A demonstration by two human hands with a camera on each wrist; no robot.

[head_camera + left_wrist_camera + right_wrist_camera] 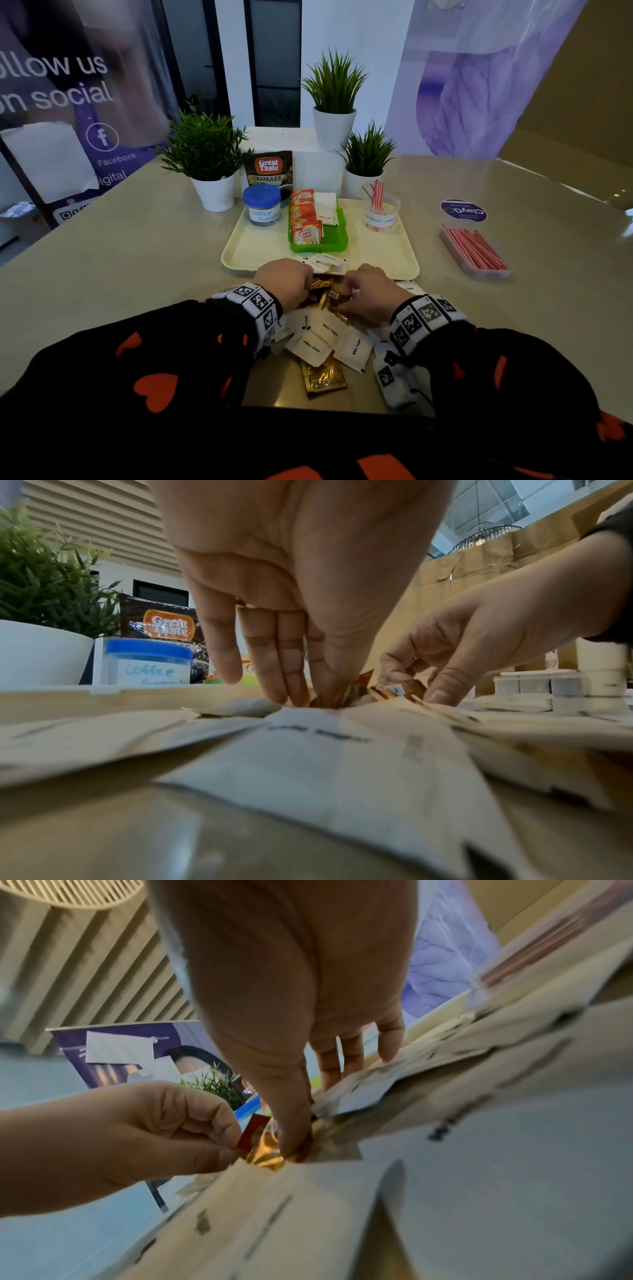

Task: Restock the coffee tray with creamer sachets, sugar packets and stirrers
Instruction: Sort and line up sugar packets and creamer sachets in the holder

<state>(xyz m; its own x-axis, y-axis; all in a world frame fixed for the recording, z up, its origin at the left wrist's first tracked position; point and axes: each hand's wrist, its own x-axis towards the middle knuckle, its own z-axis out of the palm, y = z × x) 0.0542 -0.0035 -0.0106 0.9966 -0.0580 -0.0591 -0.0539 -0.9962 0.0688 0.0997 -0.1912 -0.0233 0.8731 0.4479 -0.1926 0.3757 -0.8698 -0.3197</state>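
Sorting step: our left hand [286,279] and right hand [371,291] each pinch gold packets [325,294] from the loose pile before the tray [246,253]; next, we judge, carry them to the green bin [337,236].

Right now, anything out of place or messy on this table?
Yes. White sugar packets and gold sachets lie jumbled and overlapping on the table in front of the tray, not in the green bin. A few packets straddle the tray's near rim. Both hands, left hand and right hand, pinch gold sachets.
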